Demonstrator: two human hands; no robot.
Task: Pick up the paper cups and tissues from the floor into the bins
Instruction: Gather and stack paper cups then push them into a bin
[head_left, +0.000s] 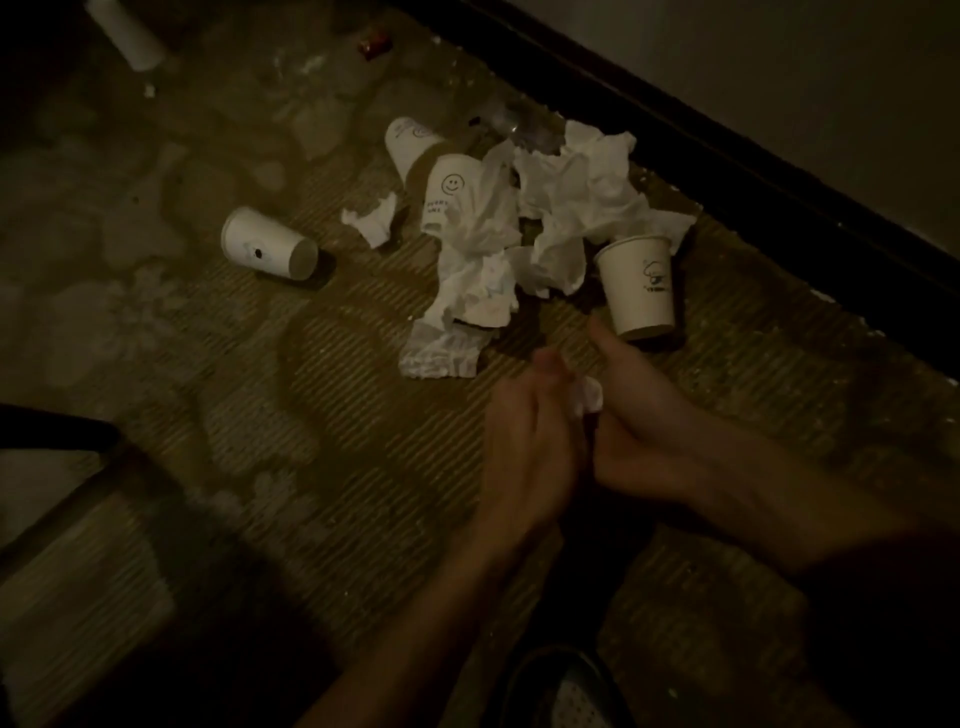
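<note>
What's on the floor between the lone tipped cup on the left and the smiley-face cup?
A small crumpled tissue scrap, seen in the head view, lies between the tipped cup and the smiley-face cup.

paper cups (269, 249) (410, 148) (449, 200) (636, 291): four
tissue heap (571, 192): one, pieces too tangled to count
tissue scrap (371, 221): one
hands (524, 441) (644, 415): two

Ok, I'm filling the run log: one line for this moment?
left hand, right hand: flanking tissue scrap, grip unclear | floor: paper cups, tissue pile | bins: unseen
</note>
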